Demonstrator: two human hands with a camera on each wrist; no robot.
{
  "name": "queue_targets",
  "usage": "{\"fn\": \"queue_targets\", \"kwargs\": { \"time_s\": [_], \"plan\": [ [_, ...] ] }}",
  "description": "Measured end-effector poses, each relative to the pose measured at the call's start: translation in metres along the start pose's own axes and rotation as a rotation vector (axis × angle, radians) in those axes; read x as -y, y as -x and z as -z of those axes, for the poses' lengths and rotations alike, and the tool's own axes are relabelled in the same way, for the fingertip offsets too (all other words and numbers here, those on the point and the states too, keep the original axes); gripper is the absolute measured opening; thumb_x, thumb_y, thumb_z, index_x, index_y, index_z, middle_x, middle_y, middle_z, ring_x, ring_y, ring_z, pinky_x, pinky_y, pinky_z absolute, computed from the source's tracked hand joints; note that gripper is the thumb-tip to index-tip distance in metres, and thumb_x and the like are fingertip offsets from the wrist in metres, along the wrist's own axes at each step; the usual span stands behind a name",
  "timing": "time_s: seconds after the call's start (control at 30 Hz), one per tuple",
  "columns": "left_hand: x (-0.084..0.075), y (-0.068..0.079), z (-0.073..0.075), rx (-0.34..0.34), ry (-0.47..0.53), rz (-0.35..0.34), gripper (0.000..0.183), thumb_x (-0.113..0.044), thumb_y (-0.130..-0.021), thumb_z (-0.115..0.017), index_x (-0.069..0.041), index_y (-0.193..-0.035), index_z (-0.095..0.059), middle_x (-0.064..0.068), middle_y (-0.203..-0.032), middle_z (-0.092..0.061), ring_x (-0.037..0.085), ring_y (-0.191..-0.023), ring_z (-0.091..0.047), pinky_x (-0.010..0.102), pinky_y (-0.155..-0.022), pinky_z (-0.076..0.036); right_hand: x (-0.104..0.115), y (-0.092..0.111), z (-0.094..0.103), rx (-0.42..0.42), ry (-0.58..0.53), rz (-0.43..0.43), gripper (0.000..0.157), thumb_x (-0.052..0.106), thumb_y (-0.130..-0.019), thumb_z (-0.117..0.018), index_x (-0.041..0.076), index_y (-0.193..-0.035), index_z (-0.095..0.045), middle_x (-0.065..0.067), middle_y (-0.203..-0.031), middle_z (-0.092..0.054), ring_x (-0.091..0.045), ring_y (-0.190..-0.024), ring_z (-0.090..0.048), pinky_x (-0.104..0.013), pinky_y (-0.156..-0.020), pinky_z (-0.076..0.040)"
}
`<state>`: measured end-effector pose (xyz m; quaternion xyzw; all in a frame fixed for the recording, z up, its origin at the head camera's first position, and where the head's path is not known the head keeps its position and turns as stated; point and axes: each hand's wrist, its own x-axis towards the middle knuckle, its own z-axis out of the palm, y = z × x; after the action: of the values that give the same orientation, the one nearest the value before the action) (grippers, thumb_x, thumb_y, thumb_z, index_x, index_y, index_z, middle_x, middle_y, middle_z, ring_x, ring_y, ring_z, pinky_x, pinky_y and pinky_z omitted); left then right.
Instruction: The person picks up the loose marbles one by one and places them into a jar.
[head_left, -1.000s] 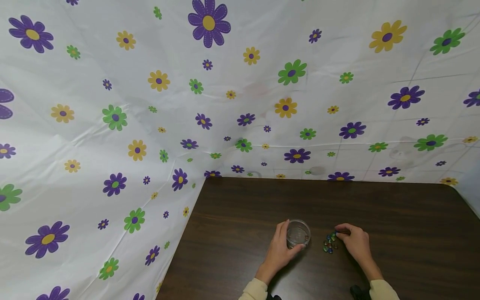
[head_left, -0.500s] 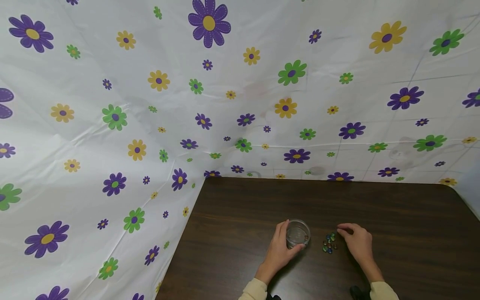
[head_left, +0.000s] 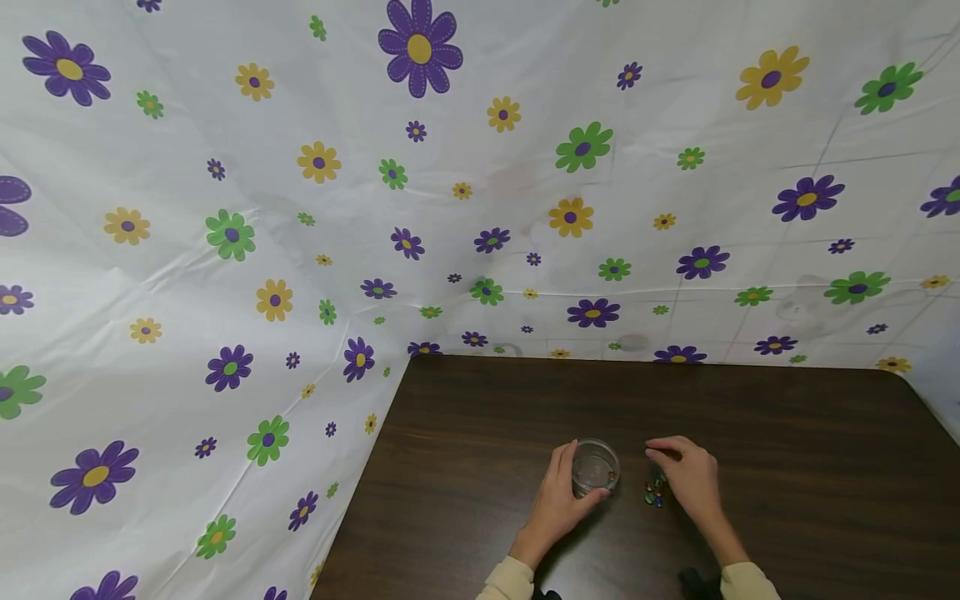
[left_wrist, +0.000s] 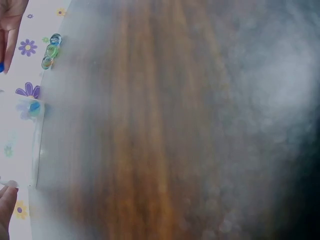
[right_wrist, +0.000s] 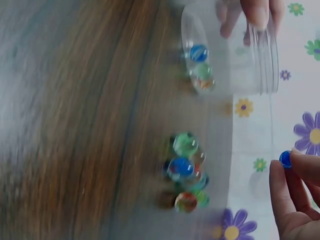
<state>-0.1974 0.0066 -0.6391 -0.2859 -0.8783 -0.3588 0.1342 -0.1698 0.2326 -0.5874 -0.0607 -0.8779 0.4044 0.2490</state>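
A clear round jar (head_left: 595, 461) stands on the table, and my left hand (head_left: 557, 497) grips its side with fingers and thumb. In the right wrist view, a few marbles (right_wrist: 199, 53) lie at the bottom of the jar. A blue marble (right_wrist: 285, 159) is pinched between the thumb and fingertips of my right hand (right_wrist: 300, 200). That hand is raised above the table, just beyond and over a loose cluster of glass marbles (right_wrist: 182, 167), blue, green and orange-brown. Seen from the head, the right hand partly covers this cluster to the right of the jar.
The dark wood-grain table (head_left: 487, 433) extends behind and to both sides of the hands. A white sheet with purple, green and yellow flowers (head_left: 420, 48) hangs along the table's back and left edges.
My right hand has lifted away from the marbles' right side and shifted left toward the jar, carrying the blue marble. The left hand and jar stay in place.
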Motion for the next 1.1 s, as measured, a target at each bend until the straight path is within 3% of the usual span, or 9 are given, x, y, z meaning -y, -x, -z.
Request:
{"fn": "queue_targets", "kwargs": {
  "time_s": [0.43, 0.67, 1.1],
  "plan": [
    [-0.003, 0.0, -0.001, 0.084, 0.004, 0.044, 0.085, -0.047, -0.095, -0.075, 0.0, -0.155, -0.039, 0.009, -0.146, -0.047, 0.021, -0.125, -0.058, 0.035, -0.096, -0.053, 0.016, 0.005, -0.013, 0.045, -0.029, 0.013, 0.011, 0.001, -0.082, -0.086, 0.007, -0.09, -0.082, -0.004, -0.091, -0.076, -0.022, -0.08, -0.071, -0.025, -0.067, -0.052],
    [-0.004, -0.002, 0.0, 0.071, -0.004, 0.023, 0.084, -0.043, -0.094, -0.078, 0.002, -0.154, -0.039, 0.011, -0.145, -0.047, 0.022, -0.122, -0.059, 0.035, -0.094, -0.054, 0.023, 0.008, -0.023, 0.101, -0.116, -0.045, 0.01, 0.002, -0.084, -0.084, 0.008, -0.092, -0.082, -0.004, -0.092, -0.076, -0.007, -0.08, -0.068, -0.019, -0.067, -0.051],
    [-0.004, -0.002, 0.001, 0.04, -0.028, -0.018, 0.084, -0.041, -0.093, -0.079, 0.005, -0.152, -0.04, 0.013, -0.142, -0.049, 0.023, -0.118, -0.061, 0.033, -0.092, -0.055, 0.032, 0.01, -0.034, 0.095, -0.151, -0.034, 0.012, -0.004, -0.082, -0.084, 0.004, -0.091, -0.081, -0.003, -0.09, -0.076, -0.009, -0.082, -0.069, -0.012, -0.069, -0.049]
  ]
}}
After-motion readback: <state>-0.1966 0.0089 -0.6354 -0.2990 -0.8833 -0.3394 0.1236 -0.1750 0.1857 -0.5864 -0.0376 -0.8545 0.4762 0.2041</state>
